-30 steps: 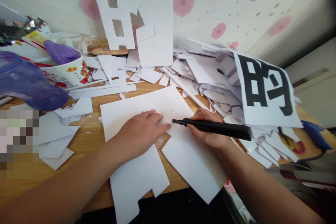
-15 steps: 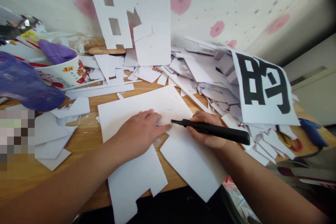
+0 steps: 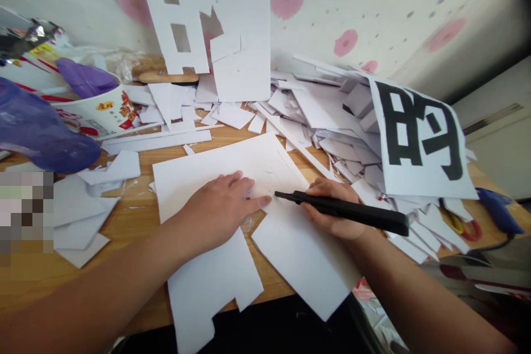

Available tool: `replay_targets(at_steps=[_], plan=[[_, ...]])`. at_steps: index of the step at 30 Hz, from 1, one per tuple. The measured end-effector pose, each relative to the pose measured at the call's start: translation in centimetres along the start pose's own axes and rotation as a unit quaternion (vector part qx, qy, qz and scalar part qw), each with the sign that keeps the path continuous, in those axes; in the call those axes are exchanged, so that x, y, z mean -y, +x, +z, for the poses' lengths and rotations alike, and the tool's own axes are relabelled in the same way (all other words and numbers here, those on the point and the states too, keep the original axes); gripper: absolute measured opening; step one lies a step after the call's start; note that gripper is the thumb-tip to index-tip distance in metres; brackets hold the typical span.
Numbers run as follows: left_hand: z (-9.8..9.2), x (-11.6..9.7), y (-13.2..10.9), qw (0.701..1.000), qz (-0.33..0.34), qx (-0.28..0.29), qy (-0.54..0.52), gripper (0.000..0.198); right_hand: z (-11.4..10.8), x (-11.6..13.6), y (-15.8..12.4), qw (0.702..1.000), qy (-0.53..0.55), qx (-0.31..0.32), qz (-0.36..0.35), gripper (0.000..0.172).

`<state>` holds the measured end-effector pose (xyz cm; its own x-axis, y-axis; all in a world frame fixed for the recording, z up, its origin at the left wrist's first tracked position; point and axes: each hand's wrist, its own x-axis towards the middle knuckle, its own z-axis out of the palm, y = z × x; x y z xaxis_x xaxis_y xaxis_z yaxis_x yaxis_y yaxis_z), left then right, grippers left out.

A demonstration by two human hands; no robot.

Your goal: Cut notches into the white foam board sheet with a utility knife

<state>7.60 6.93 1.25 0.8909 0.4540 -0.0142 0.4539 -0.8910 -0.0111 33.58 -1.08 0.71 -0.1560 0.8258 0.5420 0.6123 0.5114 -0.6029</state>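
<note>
A large white board (image 3: 199, 168) with a cut-out at its near side lies on the wooden table. My left hand (image 3: 222, 210) rests flat on it, fingers spread, holding nothing. Wrapped round a black cutting tool (image 3: 352, 214), my right hand (image 3: 332, 207) is at the board's right side. The tool's tip is just right of my left thumb, at or close to the board; whether it touches is too small to tell. The board's near parts reach past the table's front edge.
Behind stands a white sheet (image 3: 244, 74) with openings. White scraps (image 3: 290, 105) spread across the back and right. A printed black character sheet (image 3: 423, 144) leans at right, near scissors (image 3: 470, 229). A paper cup (image 3: 99, 113) and a purple object (image 3: 50, 133) sit at left.
My right hand and the black tool have shifted slightly right, so the tip is a little farther from my left thumb. My left hand stays almost in place.
</note>
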Motion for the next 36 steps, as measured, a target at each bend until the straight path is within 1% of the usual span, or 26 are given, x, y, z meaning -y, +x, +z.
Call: replay_targets(at_steps=[4, 8, 11, 14, 15, 16, 17, 18, 19, 20, 21, 22, 23, 25, 27, 29, 30, 32, 34, 35, 36], plan=[[0.0, 0.1, 0.1, 1.000, 0.000, -0.010, 0.006, 0.055, -0.3, -0.6, -0.5, 1.000, 0.003, 0.014, 0.021, 0.013], [0.2, 0.1, 0.1, 1.000, -0.001, -0.007, 0.005, 0.058, 0.0, -1.4, -1.3, 0.999, 0.020, -0.016, 0.043, 0.017], [0.3, -0.1, 0.0, 1.000, -0.007, -0.009, 0.001, 0.058, 0.8, -1.9, -1.1, 0.990, 0.077, -0.080, 0.082, 0.018], [0.2, -0.1, -0.2, 1.000, -0.002, -0.020, -0.024, 0.052, 0.9, -2.2, -0.4, 0.960, 0.178, -0.178, 0.123, 0.019], [0.1, 0.1, -0.3, 0.999, 0.000, -0.030, -0.040, 0.048, 0.6, -2.3, -0.1, 0.953, 0.182, -0.205, 0.131, 0.019], [0.1, 0.5, -0.4, 0.997, -0.001, -0.043, -0.058, 0.045, 0.1, -2.4, 0.0, 0.953, 0.154, -0.224, 0.133, 0.018], [0.0, 1.1, -0.5, 0.996, -0.011, -0.059, -0.073, 0.041, -0.7, -2.5, 0.1, 0.959, 0.094, -0.234, 0.130, 0.018], [0.0, 1.9, -0.7, 0.993, -0.035, -0.077, -0.082, 0.039, -1.6, -2.6, 0.0, 0.967, 0.014, -0.226, 0.119, 0.019], [-0.1, 2.8, -0.8, 0.990, -0.072, -0.093, -0.084, 0.039, -2.6, -2.8, -0.1, 0.971, -0.077, -0.201, 0.103, 0.020], [-0.1, 3.8, -0.9, 0.984, -0.121, -0.105, -0.077, 0.041, -3.6, -2.9, -0.4, 0.974, -0.147, -0.156, 0.076, 0.023], [-0.1, 4.9, -1.0, 0.977, -0.173, -0.108, -0.067, 0.044, -4.6, -3.2, -0.8, 0.975, -0.192, -0.098, 0.045, 0.027], [-0.1, 5.8, -1.1, 0.970, -0.216, -0.096, -0.063, 0.049, -5.5, -3.4, -1.3, 0.976, -0.206, -0.058, 0.031, 0.029], [0.0, 6.7, -1.2, 0.964, -0.245, -0.078, -0.064, 0.054, -6.3, -3.8, -1.7, 0.976, -0.214, -0.029, 0.022, 0.031], [0.0, 7.8, -1.2, 0.959, -0.270, -0.044, -0.074, 0.059, -7.5, -4.7, -2.7, 0.970, -0.240, 0.024, 0.004, 0.037], [-0.1, 8.3, -1.1, 0.958, -0.275, -0.027, -0.080, 0.061, -8.4, -5.7, -3.3, 0.950, -0.302, 0.081, -0.022, 0.045], [-0.1, 8.4, -0.9, 0.957, -0.278, -0.021, -0.081, 0.063, -9.0, -6.4, -3.6, 0.924, -0.361, 0.125, -0.037, 0.048], [-0.2, 8.3, -0.8, 0.956, -0.279, -0.019, -0.085, 0.064, -9.2, -6.4, -3.6, 0.916, -0.377, 0.130, -0.041, 0.046], [-0.2, 8.3, -0.7, 0.955, -0.281, -0.020, -0.098, 0.066, -9.2, -5.8, -3.5, 0.913, -0.390, 0.101, -0.055, 0.043], [-0.2, 8.4, -0.7, 0.953, -0.281, -0.024, -0.113, 0.068, -8.3, -4.1, -3.2, 0.924, -0.375, 0.041, -0.067, 0.039], [-0.2, 8.4, -0.8, 0.951, -0.283, -0.027, -0.119, 0.068, -7.5, -2.9, -3.2, 0.929, -0.364, 0.018, -0.069, 0.039], [-0.3, 8.4, -0.8, 0.950, -0.286, -0.030, -0.125, 0.068, -6.5, -1.6, -3.2, 0.942, -0.330, 0.005, -0.054, 0.038]])
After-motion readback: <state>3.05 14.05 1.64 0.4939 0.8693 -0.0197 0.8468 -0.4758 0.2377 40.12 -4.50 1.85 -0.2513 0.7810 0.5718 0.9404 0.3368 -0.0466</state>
